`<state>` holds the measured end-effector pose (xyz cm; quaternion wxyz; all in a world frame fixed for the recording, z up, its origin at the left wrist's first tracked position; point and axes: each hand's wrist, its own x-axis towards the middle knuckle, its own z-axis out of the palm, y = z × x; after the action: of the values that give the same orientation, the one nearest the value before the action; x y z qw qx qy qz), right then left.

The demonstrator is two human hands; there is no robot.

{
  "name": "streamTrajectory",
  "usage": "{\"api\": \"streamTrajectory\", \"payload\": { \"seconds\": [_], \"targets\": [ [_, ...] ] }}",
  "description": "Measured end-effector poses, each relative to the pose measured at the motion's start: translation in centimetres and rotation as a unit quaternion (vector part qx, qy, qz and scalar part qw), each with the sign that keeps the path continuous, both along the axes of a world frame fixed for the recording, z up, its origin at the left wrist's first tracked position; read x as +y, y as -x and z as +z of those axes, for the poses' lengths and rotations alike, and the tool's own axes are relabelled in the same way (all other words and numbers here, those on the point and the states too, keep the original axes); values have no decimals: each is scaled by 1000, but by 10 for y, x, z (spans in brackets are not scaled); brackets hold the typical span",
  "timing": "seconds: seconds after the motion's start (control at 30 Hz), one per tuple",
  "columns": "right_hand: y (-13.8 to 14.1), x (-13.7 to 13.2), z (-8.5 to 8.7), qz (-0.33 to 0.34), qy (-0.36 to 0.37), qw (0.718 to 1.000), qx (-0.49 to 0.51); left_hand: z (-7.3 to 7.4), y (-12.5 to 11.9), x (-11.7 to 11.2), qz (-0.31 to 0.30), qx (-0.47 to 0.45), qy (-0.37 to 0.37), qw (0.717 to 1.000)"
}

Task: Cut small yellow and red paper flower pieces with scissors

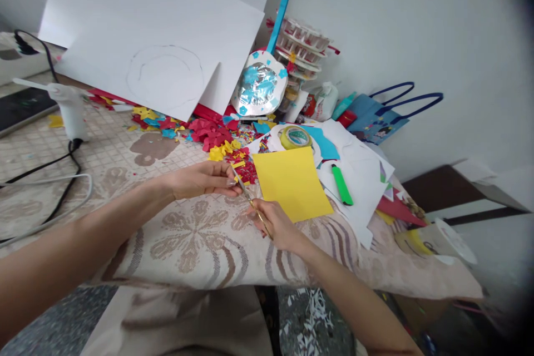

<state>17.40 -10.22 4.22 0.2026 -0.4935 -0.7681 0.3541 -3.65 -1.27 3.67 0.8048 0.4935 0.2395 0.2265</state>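
A slim pair of scissors (250, 198) with gold-toned handles is slanting over the near middle of the desk (187, 267), its blades pointing away toward the left. The right hand (276, 225) is holding it by the handles, its grip closed around them. At the blade tips, the left hand (211, 179) is pinching a small yellow piece (236, 179), its grip closed between thumb and fingers; the outline of that piece is staying too small to make out.

Just to the right, a yellow sheet (292, 181) is lying flat, its lower edge running near the right hand. Beyond the left hand's fingers, yellow flower cutouts (222, 150) and a heap of red cutouts (212, 130) are sitting among coloured scraps. Past the yellow sheet, a roll of tape (295, 137) is resting by a blue paper piece (323, 143), and a green marker (342, 184) is lying on white paper (361, 178).

Farther back, a round white-rimmed decoration (258, 86) with a blue strip handle is standing in front of a tiered structure (304, 44). A blue bag (375, 117) is leaning near the wall to the right. At the back left, a large white sheet (167, 16) is showing pencilled circular lines, and a white glue gun (70, 114) is standing beside a dark flat device (25, 108). Below the desk, white paper scraps (315, 317) are lying on the floor.
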Motion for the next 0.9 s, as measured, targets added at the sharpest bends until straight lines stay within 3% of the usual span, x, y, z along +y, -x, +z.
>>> {"api": "streamTrajectory", "payload": {
  "seconds": [0.6,0.9],
  "targets": [
    [-12,1,17,55,23,997,-40,5,6,1,-69,19,-9,997],
    [-19,8,6,63,152,984,64,7,2,-2,-33,13,-16,999]
  ]
}}
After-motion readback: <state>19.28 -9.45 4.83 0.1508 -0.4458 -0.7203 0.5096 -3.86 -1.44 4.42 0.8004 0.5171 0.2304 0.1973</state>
